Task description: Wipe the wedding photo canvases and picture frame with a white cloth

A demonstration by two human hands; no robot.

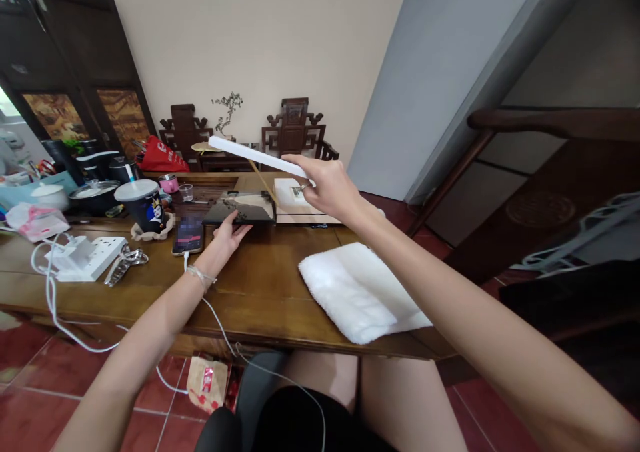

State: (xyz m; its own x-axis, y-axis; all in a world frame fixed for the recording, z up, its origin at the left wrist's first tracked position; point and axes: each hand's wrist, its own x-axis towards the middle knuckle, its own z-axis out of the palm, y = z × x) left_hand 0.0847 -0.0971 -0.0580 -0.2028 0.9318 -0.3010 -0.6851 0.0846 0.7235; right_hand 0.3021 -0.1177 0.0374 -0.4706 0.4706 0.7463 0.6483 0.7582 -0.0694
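My left hand (229, 237) is closed on the near edge of a black, glossy flat panel (250, 207), thumb on top and fingers beneath. The panel's surface reflects the wall and a small tree. Raised higher, my right hand (330, 187) grips a thin white flat slab (255, 153), seen almost edge-on, which slants up to the left above the panel. Behind and below that hand lies a white box-like thing (289, 192), partly hidden. A folded white fluffy towel (350, 292) rests on the wooden table (260, 272) beneath my right forearm.
Left of the panel lies a phone (188, 233) with a cable plugged in. Beyond it stand a lidded dark cup (143, 205), a power strip (95, 259) with white cords, and a clear hair clip (125, 263). A paper bag (207, 382) is below the table edge.
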